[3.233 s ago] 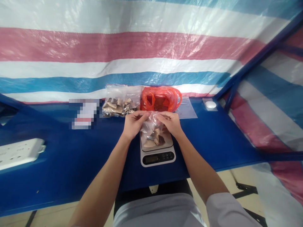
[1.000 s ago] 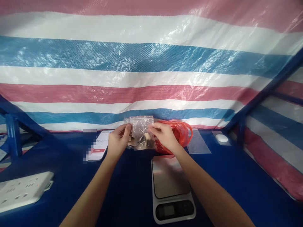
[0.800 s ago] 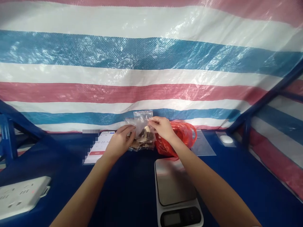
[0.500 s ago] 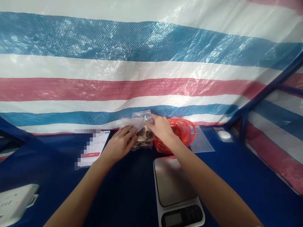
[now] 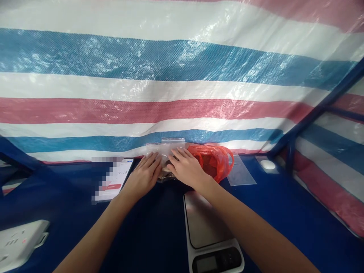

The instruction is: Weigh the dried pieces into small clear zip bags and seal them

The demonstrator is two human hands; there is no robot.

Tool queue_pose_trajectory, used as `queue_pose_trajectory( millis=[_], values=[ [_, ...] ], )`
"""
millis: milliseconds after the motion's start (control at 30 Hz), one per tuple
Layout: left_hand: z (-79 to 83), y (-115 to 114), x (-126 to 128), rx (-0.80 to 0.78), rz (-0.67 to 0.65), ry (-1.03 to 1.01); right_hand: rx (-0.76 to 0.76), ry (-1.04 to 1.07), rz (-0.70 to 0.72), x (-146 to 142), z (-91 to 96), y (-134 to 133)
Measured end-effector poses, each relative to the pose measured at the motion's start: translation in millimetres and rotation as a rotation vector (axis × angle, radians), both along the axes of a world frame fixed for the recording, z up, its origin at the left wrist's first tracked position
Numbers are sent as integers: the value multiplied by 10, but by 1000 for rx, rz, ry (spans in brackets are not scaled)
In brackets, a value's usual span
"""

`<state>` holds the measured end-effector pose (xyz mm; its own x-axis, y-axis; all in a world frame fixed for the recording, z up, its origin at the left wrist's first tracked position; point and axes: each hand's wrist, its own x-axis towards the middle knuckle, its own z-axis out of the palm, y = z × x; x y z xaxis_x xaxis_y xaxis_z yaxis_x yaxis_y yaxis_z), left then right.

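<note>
A clear zip-lock bag [image 5: 172, 145] with brown and tan pieces in its lower part lies at the back of the blue table. My left hand [image 5: 146, 172] rests on the bags' left side with its fingers stretched out. Across the bag's right side lies my right hand [image 5: 186, 167], fingers spread and flat on the plastic. Much of the contents is hidden beneath the hands. Under my left fingertips a second clear bag edge [image 5: 150, 147] shows. Close by on the right is a red plastic bag [image 5: 217, 163] with brown contents.
A kitchen scale [image 5: 209, 227] stands in front of my right forearm. A phone [image 5: 121, 178] lies on the left, a white power strip [image 5: 22, 242] at the near left. To the right are a flat clear bag [image 5: 241, 172] and a white oval object [image 5: 267, 164]. Striped sheeting [image 5: 170, 91] hangs behind.
My right hand has let go of the zip-lock bag's top corner and now lies flat on the bag. The bag's top has straightened. My left hand has barely moved.
</note>
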<state>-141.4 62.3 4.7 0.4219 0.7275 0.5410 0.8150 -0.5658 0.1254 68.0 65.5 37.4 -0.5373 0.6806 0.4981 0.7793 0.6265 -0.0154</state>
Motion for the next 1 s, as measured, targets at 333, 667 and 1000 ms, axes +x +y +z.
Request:
queue_pose_trajectory(
  millis=[333, 667, 1000],
  values=[
    [-21, 13, 58, 29, 79, -24, -66, 12, -18, -28, -55, -42],
    [74, -19, 105, 67, 114, -47, -50, 24, -9, 58, 120, -128],
    [102, -530, 322, 194, 162, -61, 40, 114, -45, 698, 75, -704]
  ],
)
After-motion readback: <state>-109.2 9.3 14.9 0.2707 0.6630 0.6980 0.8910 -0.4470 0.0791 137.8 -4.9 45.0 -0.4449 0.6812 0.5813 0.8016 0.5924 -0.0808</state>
